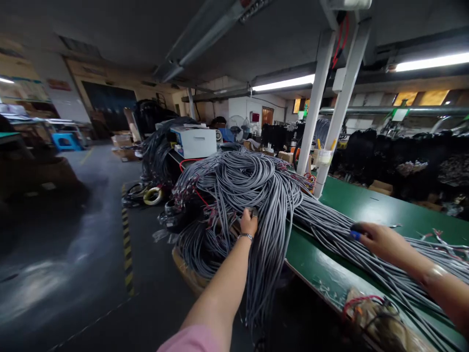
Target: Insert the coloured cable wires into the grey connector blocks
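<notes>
A large heap of grey cables (244,171) lies coiled at the end of the green table, with many strands hanging over the edge. My left hand (249,222) is closed on some of these hanging cables, at the front of the heap. From the heap a long bundle of grey cables (326,220) stretches right along the tabletop. Over that bundle is my right hand (372,238), its fingers curled, with something blue and dark at the fingertips. What the right fingers hold is hidden. Reddish wire ends (183,188) show at the heap's left side.
The green table (370,203) carries white posts (313,102). A cardboard box (183,266) with more cables stands below the heap. Near the table's front edge lies a plastic-wrapped bundle (384,318). A pale box-shaped machine (200,142) sits behind. Floor tape (127,249) runs at left.
</notes>
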Demonstrator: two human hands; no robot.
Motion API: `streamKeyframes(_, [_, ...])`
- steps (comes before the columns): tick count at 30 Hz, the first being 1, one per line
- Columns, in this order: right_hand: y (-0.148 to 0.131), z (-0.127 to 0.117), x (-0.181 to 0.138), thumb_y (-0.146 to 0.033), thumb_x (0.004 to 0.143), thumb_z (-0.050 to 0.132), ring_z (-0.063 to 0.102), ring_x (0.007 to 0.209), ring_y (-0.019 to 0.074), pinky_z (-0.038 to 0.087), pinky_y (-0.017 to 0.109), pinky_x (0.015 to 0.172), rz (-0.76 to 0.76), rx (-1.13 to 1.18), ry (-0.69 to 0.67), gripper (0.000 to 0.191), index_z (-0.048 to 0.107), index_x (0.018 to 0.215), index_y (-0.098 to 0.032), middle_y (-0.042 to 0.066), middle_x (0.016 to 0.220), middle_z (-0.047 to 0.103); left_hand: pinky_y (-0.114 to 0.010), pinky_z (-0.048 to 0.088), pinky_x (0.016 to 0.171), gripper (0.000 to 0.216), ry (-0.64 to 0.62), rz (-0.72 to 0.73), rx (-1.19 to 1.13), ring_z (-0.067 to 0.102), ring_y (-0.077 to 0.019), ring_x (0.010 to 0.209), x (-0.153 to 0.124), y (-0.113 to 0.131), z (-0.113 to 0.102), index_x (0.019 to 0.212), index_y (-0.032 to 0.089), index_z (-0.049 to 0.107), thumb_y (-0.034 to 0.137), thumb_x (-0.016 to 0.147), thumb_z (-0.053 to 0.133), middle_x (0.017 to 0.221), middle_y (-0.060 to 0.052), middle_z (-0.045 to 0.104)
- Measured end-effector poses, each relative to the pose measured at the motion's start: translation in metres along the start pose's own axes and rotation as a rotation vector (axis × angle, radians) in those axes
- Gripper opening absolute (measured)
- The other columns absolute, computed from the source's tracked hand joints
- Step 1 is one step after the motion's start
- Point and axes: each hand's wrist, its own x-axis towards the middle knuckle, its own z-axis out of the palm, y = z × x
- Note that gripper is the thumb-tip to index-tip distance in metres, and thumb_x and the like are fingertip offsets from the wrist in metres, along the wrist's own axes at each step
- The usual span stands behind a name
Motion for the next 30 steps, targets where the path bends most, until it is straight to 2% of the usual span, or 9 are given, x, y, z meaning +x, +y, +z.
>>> streamKeyframes(3, [-0.023,0.015,0.088,-0.043,0.083,0.048,0.064,0.078,0.0235,0.043,0.029,0.062,0.072,-0.051,-0.105,0.033,0.068,0.101,-0.024,0.009,0.090,0.071,-0.029,0.044,0.068,0.021,0.013,-0.050,0.036,0.066,-0.0230,0.084,0.011,-0.008,0.007,0.101,0.021,0.053,0.018,0.083,0.045,0.089,-0.010,0.070])
streamKeyframes(6, [-0.032,0.045,0.164,-0.040,0.085,0.046,0.062,0.091,0.0255,0.043,0.031,0.070,0.189,-0.065,-0.127,0.037,0.067,0.104,-0.017,0.014,0.105,0.068,-0.029,0.043,0.066,0.023,-0.005,-0.053,0.056,0.066,-0.0244,0.081,0.019,-0.017,0.015,0.104,0.020,0.053,0.020,0.083,0.046,0.084,-0.010,0.069])
streamKeyframes(9, [-0.035,0.078,0.223,-0.039,0.088,0.042,0.060,0.101,0.0264,0.043,0.031,0.078,0.245,-0.050,-0.137,0.042,0.064,0.113,-0.013,0.019,0.117,0.062,-0.030,0.042,0.066,0.026,-0.019,-0.056,0.073,0.066,-0.0255,0.080,0.023,-0.026,0.022,0.108,0.018,0.053,0.022,0.082,0.047,0.083,-0.011,0.069])
streamKeyframes(12, [-0.036,0.108,0.265,-0.041,0.090,0.040,0.058,0.106,0.0263,0.042,0.031,0.083,0.287,-0.019,-0.169,0.047,0.060,0.119,-0.009,0.021,0.123,0.059,-0.030,0.041,0.066,0.028,-0.027,-0.021,0.109,0.066,-0.0253,0.080,0.026,-0.033,0.026,0.109,0.016,0.052,0.022,0.081,0.048,0.083,-0.011,0.069])
streamKeyframes(17, [-0.034,0.147,0.314,-0.045,0.092,0.038,0.057,0.110,0.0266,0.040,0.032,0.089,0.312,0.011,-0.207,0.058,0.046,0.133,-0.004,0.024,0.129,0.055,-0.030,0.041,0.064,0.030,-0.008,0.030,0.147,0.066,-0.0248,0.075,0.031,-0.043,0.031,0.109,0.013,0.051,0.021,0.081,0.047,0.077,-0.010,0.068])
streamKeyframes(21, [-0.034,0.164,0.341,-0.044,0.091,0.041,0.057,0.109,0.0277,0.040,0.034,0.090,0.280,-0.012,-0.210,0.064,0.034,0.141,-0.003,0.027,0.130,0.052,-0.030,0.042,0.063,0.032,0.004,0.051,0.139,0.066,-0.0245,0.073,0.033,-0.049,0.034,0.111,0.014,0.051,0.023,0.081,0.047,0.075,-0.009,0.068])
streamKeyframes(26, [-0.040,0.169,0.357,-0.037,0.089,0.047,0.059,0.107,0.0280,0.043,0.032,0.084,0.194,-0.068,-0.213,0.057,0.044,0.136,-0.004,0.023,0.121,0.060,-0.030,0.043,0.064,0.034,0.035,0.061,0.092,0.065,-0.0239,0.073,0.035,-0.053,0.036,0.113,0.015,0.051,0.023,0.080,0.049,0.078,-0.009,0.069])
streamKeyframes(30, [-0.050,0.157,0.346,-0.036,0.087,0.048,0.061,0.103,0.0278,0.045,0.032,0.080,0.165,-0.142,-0.148,0.044,0.059,0.122,-0.011,0.019,0.113,0.066,-0.030,0.043,0.065,0.033,0.039,0.067,0.040,0.065,-0.0236,0.074,0.035,-0.054,0.037,0.111,0.017,0.053,0.022,0.078,0.051,0.082,-0.009,0.069])
